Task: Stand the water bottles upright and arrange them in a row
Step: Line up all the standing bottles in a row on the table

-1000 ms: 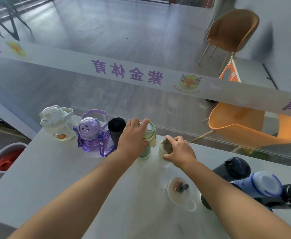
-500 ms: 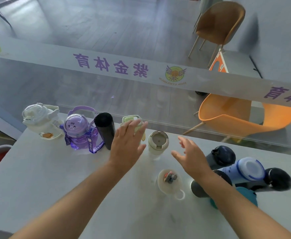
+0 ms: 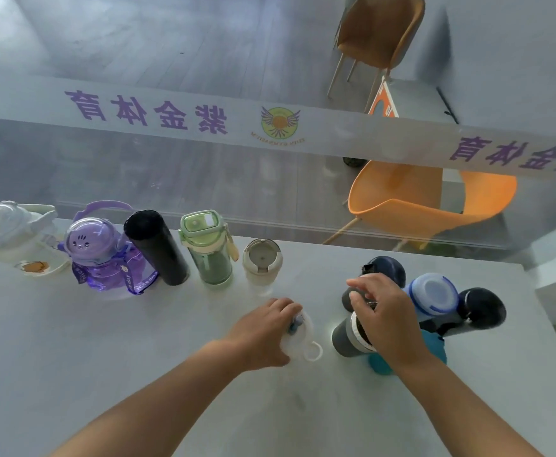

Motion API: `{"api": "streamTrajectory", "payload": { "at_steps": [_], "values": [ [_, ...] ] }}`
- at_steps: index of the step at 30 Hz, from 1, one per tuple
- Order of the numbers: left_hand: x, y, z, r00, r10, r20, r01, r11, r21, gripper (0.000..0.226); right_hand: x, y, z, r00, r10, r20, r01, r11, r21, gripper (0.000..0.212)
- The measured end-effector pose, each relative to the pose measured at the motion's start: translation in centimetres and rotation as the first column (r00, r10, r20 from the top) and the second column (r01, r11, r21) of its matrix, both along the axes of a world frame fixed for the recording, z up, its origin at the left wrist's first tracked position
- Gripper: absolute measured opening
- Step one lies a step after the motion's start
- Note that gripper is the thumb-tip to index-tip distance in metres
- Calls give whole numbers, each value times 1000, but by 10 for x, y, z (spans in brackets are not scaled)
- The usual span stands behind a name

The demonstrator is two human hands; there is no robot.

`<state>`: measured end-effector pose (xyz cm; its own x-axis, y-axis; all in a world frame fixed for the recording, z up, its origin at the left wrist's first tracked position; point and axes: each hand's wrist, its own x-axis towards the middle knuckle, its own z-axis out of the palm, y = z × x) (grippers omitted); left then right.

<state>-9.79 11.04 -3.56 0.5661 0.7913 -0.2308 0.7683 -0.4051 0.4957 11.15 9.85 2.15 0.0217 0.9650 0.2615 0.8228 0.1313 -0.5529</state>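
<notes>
Five bottles stand in a row along the table's far edge: a white one [image 3: 9,232], a purple one [image 3: 102,255], a black cylinder [image 3: 156,247], a green one [image 3: 209,249] and a small cream one [image 3: 261,263]. My left hand [image 3: 263,331] is curled over the lid of a white bottle with a loop handle [image 3: 304,346] nearer to me. My right hand [image 3: 385,321] hovers with fingers apart over a grey bottle [image 3: 344,339]. That bottle belongs to a cluster with a dark navy bottle [image 3: 387,268], a blue-lidded bottle [image 3: 434,296], a black bottle [image 3: 482,308] and a teal bottle [image 3: 433,352].
The grey table [image 3: 105,357] ends at a glass wall with a printed band just behind the row. Orange chairs [image 3: 428,202] stand beyond the glass. The table's right edge lies close to the cluster.
Both hands left the green and cream bottles and drew back toward me. The left hand came down onto the white loop-handled bottle. The right hand moved over the grey bottle.
</notes>
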Motion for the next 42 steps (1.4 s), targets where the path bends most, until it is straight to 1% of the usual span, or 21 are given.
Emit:
{"api": "streamTrajectory", "payload": {
  "at_steps": [2, 4, 8, 11, 14, 17, 20, 22, 24, 27, 28, 31, 34, 37, 42],
  "values": [
    [9, 2, -1, 998, 54, 17, -55, 998, 35, 68, 8, -2, 0, 1000, -5, -7, 6, 1000, 11, 16],
    [20, 6, -1, 990, 130, 48, -134, 988, 73, 69, 15, -3, 1, 1000, -15, -18, 15, 1000, 15, 15],
    [47, 17, -1, 944, 298, 145, -319, 935, 156, 65, 25, -1, 2, 999, -27, -27, 28, 999, 26, 15],
    [62, 23, -9, 904, 391, 175, -416, 898, 143, 68, 28, 2, 2, 1000, -19, -15, 19, 999, 30, 14],
    [70, 24, -13, 879, 452, 152, -468, 879, 94, 76, 30, 6, 1, 1000, -6, -8, 6, 999, 33, 15],
    [73, 21, -8, 884, 447, 136, -460, 885, 75, 84, 32, 11, 0, 1000, 7, -17, -6, 999, 44, 14],
    [68, 16, 1, 908, 394, 143, -414, 899, 147, 92, 31, 13, -2, 999, 16, -37, -14, 999, 49, 13],
    [65, 19, 5, 952, 286, 111, -305, 919, 250, 92, 31, 13, -2, 999, 16, -48, -14, 999, 51, 14],
    [63, 26, 5, 987, 161, 18, -158, 930, 332, 87, 31, 13, -1, 999, 19, -45, -16, 998, 57, 13],
    [60, 38, 3, 993, 54, -103, -5, 905, 425, 82, 33, 15, 0, 999, 33, -35, -30, 998, 61, 13],
    [60, 39, 2, 992, 41, -123, 15, 905, 426, 78, 35, 16, 1, 999, 33, -35, -31, 998, 57, 14],
    [58, 40, -3, 995, 56, -80, -24, 933, 359, 64, 39, 17, 1, 999, 14, -42, -12, 999, 48, 16],
    [59, 41, -8, 989, 141, -35, -119, 924, 363, 58, 42, 18, 0, 999, 3, -42, -1, 999, 46, 15],
    [64, 43, -8, 977, 210, 18, -204, 920, 335, 47, 44, 18, -3, 999, 4, -38, -3, 999, 50, 15],
    [73, 50, -9, 960, 278, 41, -276, 908, 314, 45, 48, 20, -4, 999, 1, -37, 1, 998, 55, 15]
  ]
}}
